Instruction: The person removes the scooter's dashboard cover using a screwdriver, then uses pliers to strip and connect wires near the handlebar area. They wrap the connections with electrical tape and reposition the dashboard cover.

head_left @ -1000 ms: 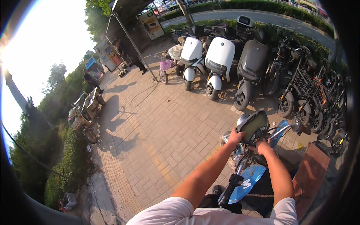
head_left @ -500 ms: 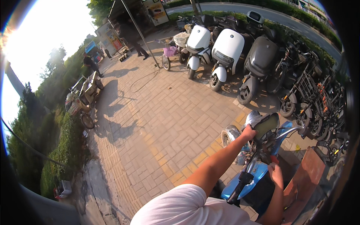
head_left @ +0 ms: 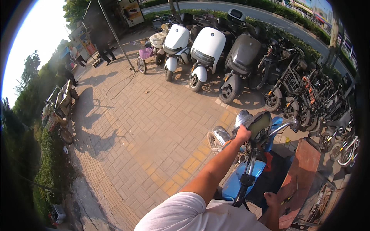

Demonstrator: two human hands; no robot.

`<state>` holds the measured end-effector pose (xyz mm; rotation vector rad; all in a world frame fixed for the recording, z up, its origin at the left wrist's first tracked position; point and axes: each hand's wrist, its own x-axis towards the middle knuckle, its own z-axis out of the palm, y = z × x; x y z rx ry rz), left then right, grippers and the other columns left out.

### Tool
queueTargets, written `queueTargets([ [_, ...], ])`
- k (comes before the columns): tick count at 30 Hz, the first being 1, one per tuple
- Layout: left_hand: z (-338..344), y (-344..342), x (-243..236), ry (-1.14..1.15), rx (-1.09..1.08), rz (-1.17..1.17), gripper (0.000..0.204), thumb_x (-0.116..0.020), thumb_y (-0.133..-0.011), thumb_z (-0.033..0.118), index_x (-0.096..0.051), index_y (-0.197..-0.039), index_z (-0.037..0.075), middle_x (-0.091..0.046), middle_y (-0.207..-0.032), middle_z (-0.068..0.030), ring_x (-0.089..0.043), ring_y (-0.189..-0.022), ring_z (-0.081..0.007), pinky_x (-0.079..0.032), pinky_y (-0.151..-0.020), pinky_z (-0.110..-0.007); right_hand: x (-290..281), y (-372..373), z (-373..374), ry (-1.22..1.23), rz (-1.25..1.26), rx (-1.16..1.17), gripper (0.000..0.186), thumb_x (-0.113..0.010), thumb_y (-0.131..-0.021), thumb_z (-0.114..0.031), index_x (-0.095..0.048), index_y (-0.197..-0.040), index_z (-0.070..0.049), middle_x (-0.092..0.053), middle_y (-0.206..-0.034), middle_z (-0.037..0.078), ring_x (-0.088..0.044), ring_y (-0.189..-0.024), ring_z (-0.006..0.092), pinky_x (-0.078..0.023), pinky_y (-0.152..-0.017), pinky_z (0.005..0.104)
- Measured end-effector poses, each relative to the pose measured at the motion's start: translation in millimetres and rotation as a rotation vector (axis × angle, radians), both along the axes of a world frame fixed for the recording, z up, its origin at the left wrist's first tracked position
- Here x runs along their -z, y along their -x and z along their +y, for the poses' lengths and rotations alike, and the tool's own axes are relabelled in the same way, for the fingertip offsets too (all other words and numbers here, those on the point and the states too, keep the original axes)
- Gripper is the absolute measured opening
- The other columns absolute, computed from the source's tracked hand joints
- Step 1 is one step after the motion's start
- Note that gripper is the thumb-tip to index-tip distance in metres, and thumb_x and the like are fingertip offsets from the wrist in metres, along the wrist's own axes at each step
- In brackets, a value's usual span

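A blue three-wheeler or motorbike [head_left: 236, 181] stands before me, with chrome handlebars, a round headlight [head_left: 242, 116] and a dark instrument panel [head_left: 259, 124]. My left hand [head_left: 243, 133] reaches across to the front and is closed on the headlight housing beside the panel; its fingertips are hidden. Close to my body, my right hand [head_left: 272, 199] is curled, its thumb upward, left of a reddish-brown board [head_left: 302, 161]. Whether it holds anything small is hidden. Something red [head_left: 268, 161] sits behind the handlebar stem. A yellow-and-black hand tool [head_left: 287, 200] lies on the board beside my right hand.
Parked scooters, two white [head_left: 208, 44] and one grey [head_left: 244, 56], line the far side. Several bikes [head_left: 304, 88] crowd the right. A cargo tricycle [head_left: 61, 107] stands at left by the hedge. People [head_left: 101, 44] stand near a pole [head_left: 115, 34]. Brick paving [head_left: 146, 127] lies between.
My right hand has drawn back from near the red part toward my body, beside the board. My left hand stays on the headlight housing. The whole view has shifted slightly.
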<state>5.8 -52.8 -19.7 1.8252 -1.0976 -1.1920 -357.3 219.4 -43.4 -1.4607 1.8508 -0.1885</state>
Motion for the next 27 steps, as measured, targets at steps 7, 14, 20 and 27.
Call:
queueTargets([
  [7, -2.3, -19.5, -1.0, 0.099, 0.053, 0.313, 0.038, -0.069, -0.079, 0.013, -0.057, -0.109, -0.007, -0.064, -0.094, -0.0125, -0.061, -0.077, -0.0213, -0.05, -0.067, -0.036, 27.0, 49.4, 44.8, -0.001, -0.014, 0.208, 0.052, -0.061, -0.088, -0.047, -0.068, -0.101, 0.003, -0.068, -0.093, 0.021, -0.065, -0.089, 0.033, -0.05, -0.078, 0.0412],
  [14, -3.2, -30.7, -16.9, -0.166, 0.029, 0.308, 0.036, -0.063, -0.09, 0.025, -0.053, -0.12, 0.007, -0.061, -0.106, -0.0069, -0.061, -0.095, -0.0213, -0.053, -0.08, -0.045, 63.8, 108.9, 105.4, -0.049, -0.023, 0.464, 0.042, -0.065, -0.084, -0.038, -0.07, -0.102, 0.0, -0.069, -0.098, 0.022, -0.066, -0.091, 0.0354, -0.05, -0.081, 0.0419],
  [20, -4.4, -46.3, -19.4, -0.23, -0.073, 0.278, 0.042, -0.066, -0.089, 0.027, -0.052, -0.124, 0.007, -0.057, -0.119, -0.0102, -0.057, -0.108, -0.0271, -0.048, -0.091, -0.048, 88.0, 182.8, 99.2, -0.064, 0.221, 0.771, 0.033, -0.063, -0.082, -0.033, -0.071, -0.097, -0.005, -0.069, -0.097, 0.021, -0.066, -0.091, 0.0381, -0.052, -0.081, 0.046],
  [27, 8.2, -44.5, -54.5, -0.252, -0.177, 0.099, 0.059, -0.068, -0.087, 0.039, -0.048, -0.133, 0.008, -0.051, -0.133, -0.0075, -0.048, -0.122, -0.0272, -0.039, -0.098, -0.048, 139.7, 240.9, 22.3, 0.002, 0.229, 0.888, 0.029, -0.065, -0.083, -0.026, -0.066, -0.103, -0.006, -0.066, -0.101, 0.02, -0.064, -0.095, 0.0385, -0.051, -0.082, 0.0454],
])
